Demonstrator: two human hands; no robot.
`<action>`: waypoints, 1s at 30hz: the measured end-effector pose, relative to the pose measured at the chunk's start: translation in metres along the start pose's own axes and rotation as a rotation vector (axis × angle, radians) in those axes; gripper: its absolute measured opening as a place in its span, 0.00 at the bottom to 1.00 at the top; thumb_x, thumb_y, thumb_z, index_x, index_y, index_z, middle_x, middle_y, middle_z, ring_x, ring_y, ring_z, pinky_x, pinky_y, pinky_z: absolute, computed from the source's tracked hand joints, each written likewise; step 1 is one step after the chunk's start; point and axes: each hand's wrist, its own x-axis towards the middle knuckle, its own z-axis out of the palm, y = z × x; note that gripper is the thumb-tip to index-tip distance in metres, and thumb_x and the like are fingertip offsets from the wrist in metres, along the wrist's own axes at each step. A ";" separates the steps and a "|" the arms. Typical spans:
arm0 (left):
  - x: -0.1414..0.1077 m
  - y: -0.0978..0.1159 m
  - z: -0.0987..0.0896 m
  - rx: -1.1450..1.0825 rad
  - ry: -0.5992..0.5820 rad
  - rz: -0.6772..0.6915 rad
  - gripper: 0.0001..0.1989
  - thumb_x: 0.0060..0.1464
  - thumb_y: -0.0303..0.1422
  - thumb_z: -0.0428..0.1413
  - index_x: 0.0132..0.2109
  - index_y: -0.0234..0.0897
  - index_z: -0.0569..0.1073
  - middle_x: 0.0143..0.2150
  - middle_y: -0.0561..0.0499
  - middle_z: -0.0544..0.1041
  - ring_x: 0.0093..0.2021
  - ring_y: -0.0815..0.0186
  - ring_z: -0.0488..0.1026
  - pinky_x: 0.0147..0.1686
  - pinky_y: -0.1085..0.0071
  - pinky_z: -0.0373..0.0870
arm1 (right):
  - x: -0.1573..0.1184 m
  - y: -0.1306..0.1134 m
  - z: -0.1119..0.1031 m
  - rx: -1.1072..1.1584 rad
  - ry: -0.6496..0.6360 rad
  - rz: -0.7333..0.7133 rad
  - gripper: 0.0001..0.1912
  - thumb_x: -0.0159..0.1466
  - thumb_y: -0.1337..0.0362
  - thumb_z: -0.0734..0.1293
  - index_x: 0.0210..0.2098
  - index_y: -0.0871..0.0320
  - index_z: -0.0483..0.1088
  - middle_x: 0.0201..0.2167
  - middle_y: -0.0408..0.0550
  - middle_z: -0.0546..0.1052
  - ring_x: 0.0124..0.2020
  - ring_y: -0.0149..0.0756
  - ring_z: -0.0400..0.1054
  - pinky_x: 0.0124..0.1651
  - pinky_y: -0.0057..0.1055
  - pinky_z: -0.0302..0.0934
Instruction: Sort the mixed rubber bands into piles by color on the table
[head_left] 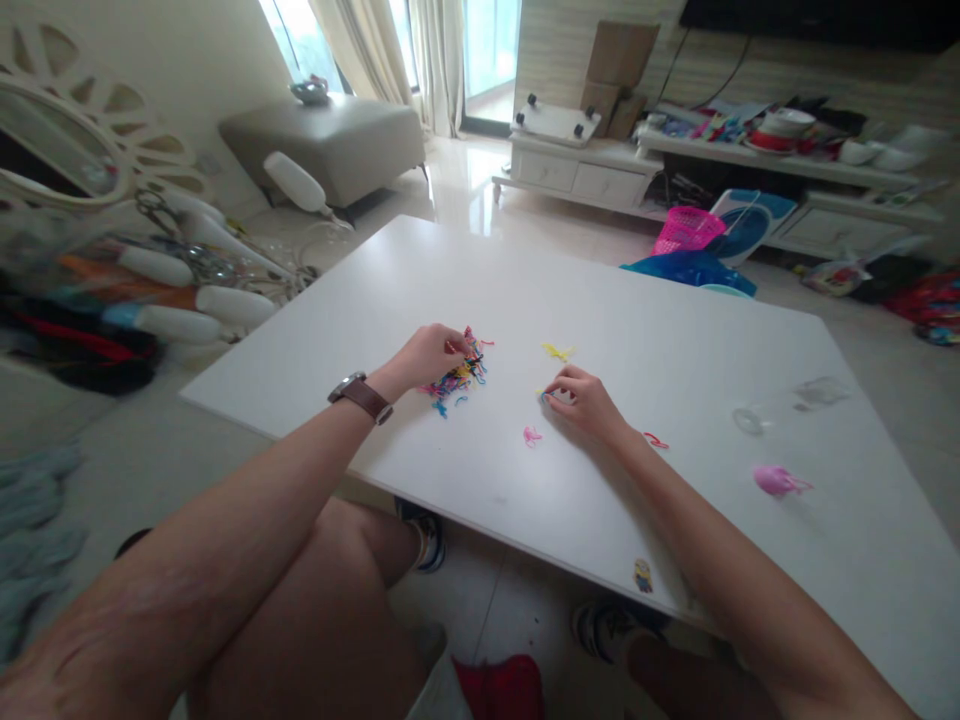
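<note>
On the white table, a heap of small, colourful looped bands, apparently rubber bands, lies by my left hand. The fingers of that hand are pinched together at the heap's upper edge; what they hold is too small to name. My right hand rests on the tabletop farther right, thumb and fingertips closed at a small blue band. Around it lie a yellow group of bands, a pink group and a red band, partly beside my wrist.
A pink egg-shaped object with strands, a clear round piece and a clear container are at the table's right. A cartoon sticker is near the front edge. Beyond the table are a pink basket and a blue bag.
</note>
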 end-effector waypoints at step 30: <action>-0.007 -0.004 -0.007 -0.046 -0.063 -0.023 0.11 0.48 0.32 0.56 0.35 0.37 0.83 0.32 0.50 0.81 0.33 0.65 0.74 0.34 0.73 0.68 | 0.016 0.006 -0.012 0.114 -0.161 0.144 0.14 0.55 0.55 0.73 0.35 0.58 0.78 0.30 0.45 0.74 0.28 0.32 0.66 0.34 0.31 0.62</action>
